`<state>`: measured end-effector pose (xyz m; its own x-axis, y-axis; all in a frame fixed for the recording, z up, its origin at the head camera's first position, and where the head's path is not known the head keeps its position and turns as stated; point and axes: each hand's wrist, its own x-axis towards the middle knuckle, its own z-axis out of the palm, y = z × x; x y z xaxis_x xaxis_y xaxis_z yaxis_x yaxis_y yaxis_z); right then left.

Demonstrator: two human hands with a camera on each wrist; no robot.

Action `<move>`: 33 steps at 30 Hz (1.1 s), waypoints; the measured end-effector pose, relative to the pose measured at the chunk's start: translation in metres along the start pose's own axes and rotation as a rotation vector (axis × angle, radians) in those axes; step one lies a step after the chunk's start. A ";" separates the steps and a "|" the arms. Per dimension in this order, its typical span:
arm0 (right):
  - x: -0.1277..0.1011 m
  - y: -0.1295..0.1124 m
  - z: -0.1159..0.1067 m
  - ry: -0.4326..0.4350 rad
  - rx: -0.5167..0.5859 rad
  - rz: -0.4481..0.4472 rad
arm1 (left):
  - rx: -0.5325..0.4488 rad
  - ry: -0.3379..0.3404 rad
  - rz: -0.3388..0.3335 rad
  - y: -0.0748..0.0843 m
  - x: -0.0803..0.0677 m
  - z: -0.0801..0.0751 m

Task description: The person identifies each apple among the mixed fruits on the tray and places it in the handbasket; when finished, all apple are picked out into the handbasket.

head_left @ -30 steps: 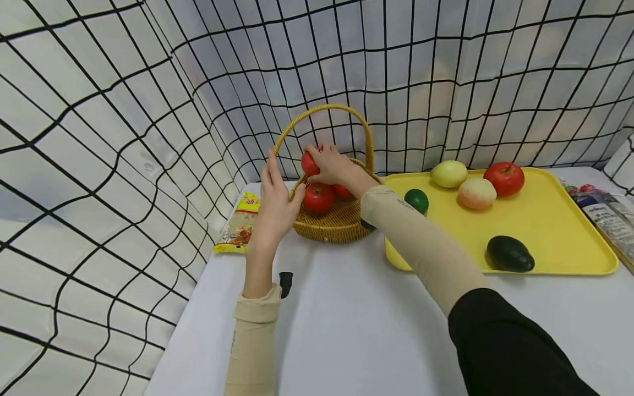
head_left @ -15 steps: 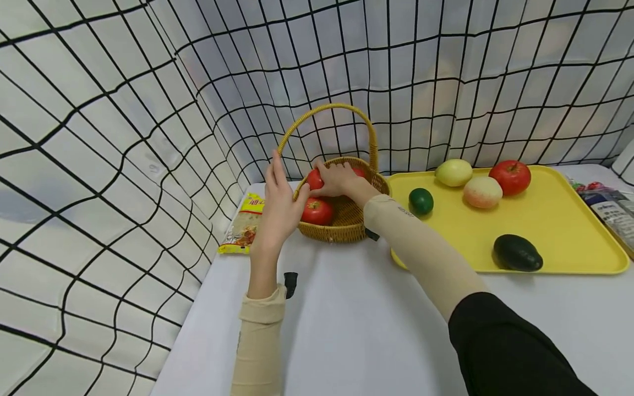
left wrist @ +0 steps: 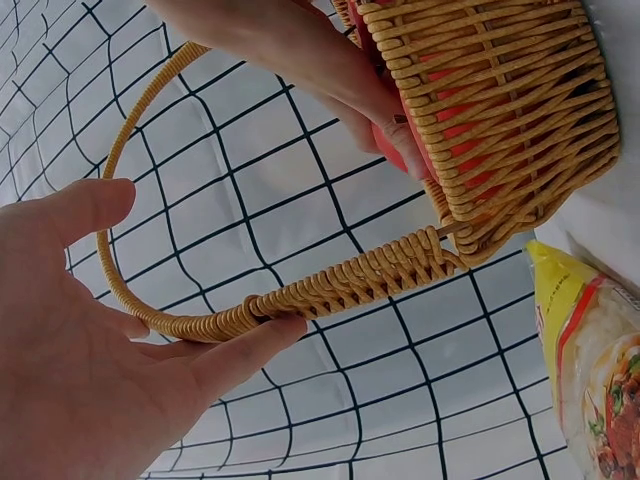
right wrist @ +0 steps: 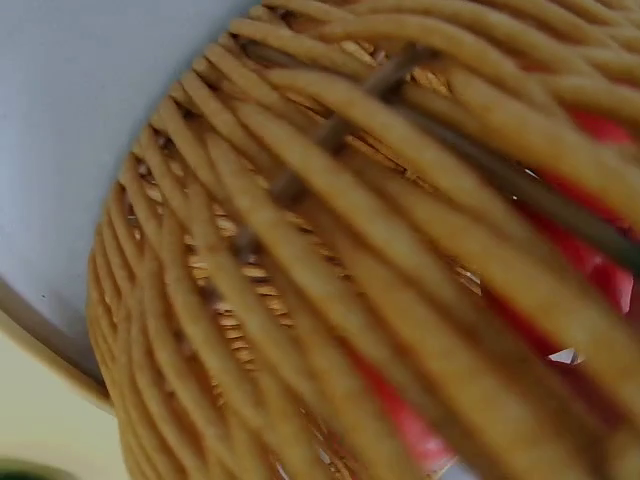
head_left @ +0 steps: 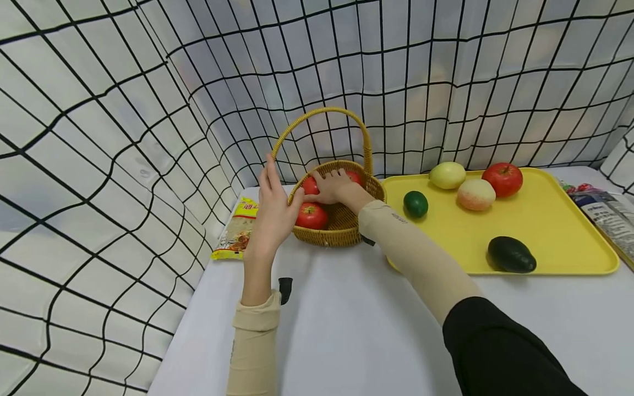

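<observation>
A woven wicker basket (head_left: 329, 237) with a tall arched handle (head_left: 323, 111) stands at the back of the table. Inside it are a front tomato (head_left: 312, 216), a left-rear tomato (head_left: 310, 186) and another red fruit (head_left: 354, 177), partly hidden. My right hand (head_left: 333, 187) reaches into the basket and holds the left-rear tomato, thumb on its near side and fingers over it. My left hand (head_left: 274, 214) rests its extended fingers against the handle's left side; the left wrist view shows its thumb (left wrist: 100, 205) apart from the others. Basket weave (right wrist: 300, 200) fills the right wrist view.
A yellow tray (head_left: 446, 242) to the right holds a dark green avocado (head_left: 511, 254), a small green fruit (head_left: 415, 204), a yellow-green fruit (head_left: 447, 175), a peach (head_left: 476, 194) and a tomato (head_left: 502, 179). A food packet (head_left: 236, 231) lies left of the basket. Black netting surrounds the table.
My right hand has lowered the tomato into the basket's left rear, and the front tomato has shifted slightly. My left hand stays at the handle.
</observation>
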<state>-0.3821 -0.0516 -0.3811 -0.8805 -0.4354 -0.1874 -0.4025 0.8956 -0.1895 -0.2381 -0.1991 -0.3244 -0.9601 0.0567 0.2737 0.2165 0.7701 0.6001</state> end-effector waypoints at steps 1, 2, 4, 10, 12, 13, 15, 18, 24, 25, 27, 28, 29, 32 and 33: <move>0.000 -0.001 0.001 -0.003 0.001 -0.002 | -0.001 -0.002 -0.002 -0.001 -0.001 -0.001; 0.000 -0.002 0.002 -0.001 0.004 -0.004 | -0.005 -0.003 -0.004 -0.001 -0.001 -0.002; 0.001 0.000 0.003 0.006 0.010 -0.008 | -0.008 -0.010 -0.003 -0.002 -0.002 -0.004; 0.001 0.008 0.005 0.051 0.057 -0.068 | -0.002 -0.005 -0.011 -0.001 -0.002 -0.005; -0.001 0.010 0.005 0.071 0.077 -0.083 | -0.005 -0.003 -0.009 -0.002 -0.001 -0.004; -0.002 0.011 0.005 0.081 0.085 -0.087 | -0.005 -0.003 -0.007 -0.002 -0.001 -0.004; -0.004 0.012 0.005 0.095 0.087 -0.091 | -0.003 -0.003 -0.005 -0.002 0.000 -0.003; -0.007 0.011 0.003 0.107 0.066 -0.082 | 0.001 -0.007 -0.005 -0.002 0.001 -0.003; -0.010 -0.002 -0.001 0.108 -0.040 -0.060 | 0.009 -0.003 -0.014 -0.003 -0.001 -0.006; -0.010 -0.003 -0.001 0.106 -0.050 -0.064 | 0.009 -0.001 -0.016 -0.003 -0.002 -0.006; -0.010 -0.002 0.000 0.101 -0.056 -0.068 | 0.007 0.001 -0.018 -0.003 -0.002 -0.007; -0.011 0.000 0.001 0.102 -0.057 -0.070 | 0.004 -0.002 -0.017 -0.003 -0.001 -0.006; -0.012 0.002 0.002 0.103 -0.055 -0.072 | 0.002 -0.007 -0.017 -0.003 -0.001 -0.005; -0.016 0.010 0.004 0.122 -0.019 -0.094 | -0.003 -0.017 -0.013 -0.004 -0.001 -0.005; -0.018 0.013 0.004 0.137 0.004 -0.106 | -0.002 -0.020 -0.014 -0.004 -0.001 -0.005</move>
<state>-0.3706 -0.0330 -0.3844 -0.8594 -0.5102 -0.0327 -0.4939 0.8450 -0.2051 -0.2371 -0.2050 -0.3235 -0.9664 0.0581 0.2503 0.2031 0.7693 0.6057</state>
